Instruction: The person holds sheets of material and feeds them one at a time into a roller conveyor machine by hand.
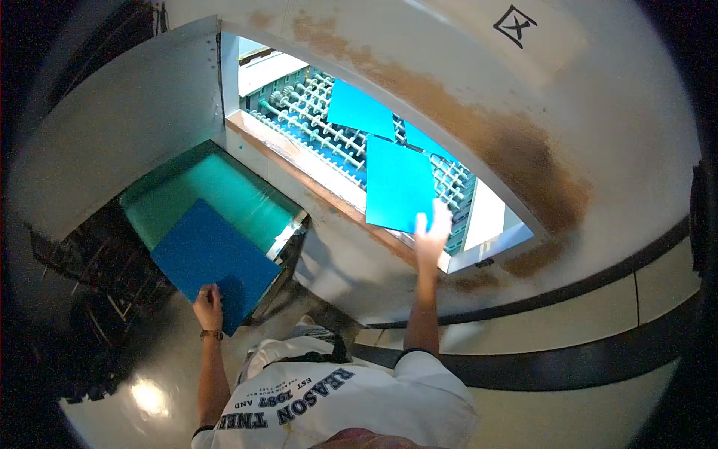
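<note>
At the lower left, my left hand point(208, 305) is curled closed at the near edge of a dark blue rectangular sheet point(217, 258). That sheet lies tilted on a green surface point(168, 191) and overhangs its near side. My right hand point(434, 230) reaches into a brightly lit opening, thumb and fingers apart, at the lower right corner of a bright blue sheet point(400, 183). Glare washes out the fingertips, and the hand covers the corner. Behind it another blue sheet point(363, 108) lies on rollers point(307, 123), and part of a third blue sheet point(426, 141) shows farther right.
A worn ledge point(321, 191) edges the opening on my side. Above it is a pale machine panel point(479, 97) with brown stains and a boxed X mark point(516, 26). To the left, a grey plate point(134, 120) rises beside the green surface. A dark rack point(90, 277) stands lower left.
</note>
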`<state>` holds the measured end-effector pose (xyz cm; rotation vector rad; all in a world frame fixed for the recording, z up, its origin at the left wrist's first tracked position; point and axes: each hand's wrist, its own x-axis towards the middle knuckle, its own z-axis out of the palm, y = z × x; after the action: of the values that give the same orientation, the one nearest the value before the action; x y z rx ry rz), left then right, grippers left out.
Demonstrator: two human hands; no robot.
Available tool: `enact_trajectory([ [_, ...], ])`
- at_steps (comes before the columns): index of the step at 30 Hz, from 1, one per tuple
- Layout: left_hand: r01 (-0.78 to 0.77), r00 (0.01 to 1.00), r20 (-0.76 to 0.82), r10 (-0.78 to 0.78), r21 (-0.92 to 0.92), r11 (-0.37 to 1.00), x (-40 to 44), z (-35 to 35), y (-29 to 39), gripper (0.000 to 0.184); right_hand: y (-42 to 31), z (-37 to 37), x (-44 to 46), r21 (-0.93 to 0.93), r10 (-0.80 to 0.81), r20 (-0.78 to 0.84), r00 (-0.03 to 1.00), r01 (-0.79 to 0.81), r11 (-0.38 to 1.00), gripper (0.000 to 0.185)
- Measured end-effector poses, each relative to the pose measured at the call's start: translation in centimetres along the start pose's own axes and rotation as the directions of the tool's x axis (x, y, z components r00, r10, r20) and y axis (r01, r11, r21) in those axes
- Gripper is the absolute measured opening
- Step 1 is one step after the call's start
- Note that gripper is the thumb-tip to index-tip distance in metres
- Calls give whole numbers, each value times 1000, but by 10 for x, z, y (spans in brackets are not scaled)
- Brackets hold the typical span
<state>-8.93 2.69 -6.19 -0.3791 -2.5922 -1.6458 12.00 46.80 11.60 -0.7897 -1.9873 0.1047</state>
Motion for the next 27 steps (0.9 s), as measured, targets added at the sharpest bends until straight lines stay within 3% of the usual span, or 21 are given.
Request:
enact_trajectory([
  [1, -4, 1000, 3, 4, 1, 1000, 0, 1, -4, 21, -4, 9, -11, -76, -62, 102, 993, 70, 995, 42],
  [3, 10, 1000, 6, -10, 2, 1000, 0, -2, -2, 21, -18, 22, -26, -286, -40, 327, 944, 139, 948, 41],
  [4, 8, 1000, 6, -8, 6, 1000, 1, -5, 2, 21, -21, 26, -28, -322, -48, 267, 963, 136, 937, 42],
  [6, 219, 976, 103, -194, -386, 896, 2, -15, 25, 23, -16, 29, -26, -295, -44, 283, 958, 130, 946, 42],
  [7, 217, 976, 103, -192, -383, 898, 2, -22, 28, 23, -12, 29, -26, -274, -36, 299, 954, 122, 954, 42],
  [9, 167, 971, -74, -228, -474, 865, -1, -36, 26, 24, -5, 27, -18, -217, -12, 353, 936, 94, 972, 43],
  [11, 225, 944, -89, -317, -529, 818, -10, -45, 7, 26, -1, 27, -11, -165, 6, 412, 911, 69, 984, 43],
  [13, 156, 960, -150, -237, -417, 895, -19, -53, -10, 30, -2, 27, -6, -146, 9, 422, 906, 58, 988, 44],
  [15, 232, 941, -167, -294, -313, 921, -29, -54, -15, 40, -6, 27, -3, -163, -19, 398, 917, 91, 983, 41],
  [17, 451, 892, 62, -447, -157, 879, -42, -54, -15, 46, -8, 28, -2, -178, -51, 373, 926, 126, 976, 38],
  [19, 422, 907, 55, -418, -118, 899, -51, -44, -27, 49, -6, 30, -1, -176, -35, 360, 932, 105, 979, 37],
  [21, 191, 981, -34, -188, 96, 977, -54, -38, -3, 48, 1, 34, -1, -152, -20, 364, 931, 81, 985, 39],
  [22, 210, 977, -57, -205, 98, 973, -52, -40, 2, 48, 4, 37, -2, -129, 1, 367, 930, 50, 990, 40],
  [24, 443, 889, 161, -430, -58, 895, -49, -49, 8, 46, 5, 39, -3, -168, -41, 295, 955, 94, 981, 37],
  [25, 457, 885, 136, -446, -68, 887, -50, -45, -5, 45, 8, 40, -3, -173, -2, 292, 956, 54, 983, 37],
  [26, 473, 879, 108, -464, -75, 878, -52, -45, -21, 44, 7, 38, -3, -95, 58, 254, 965, -34, 995, 37],
  [27, 454, 883, 118, -453, 26, 891, -50, -55, -16, 44, -13, 30, -2, 59, 128, 78, 989, -133, 989, 36],
])
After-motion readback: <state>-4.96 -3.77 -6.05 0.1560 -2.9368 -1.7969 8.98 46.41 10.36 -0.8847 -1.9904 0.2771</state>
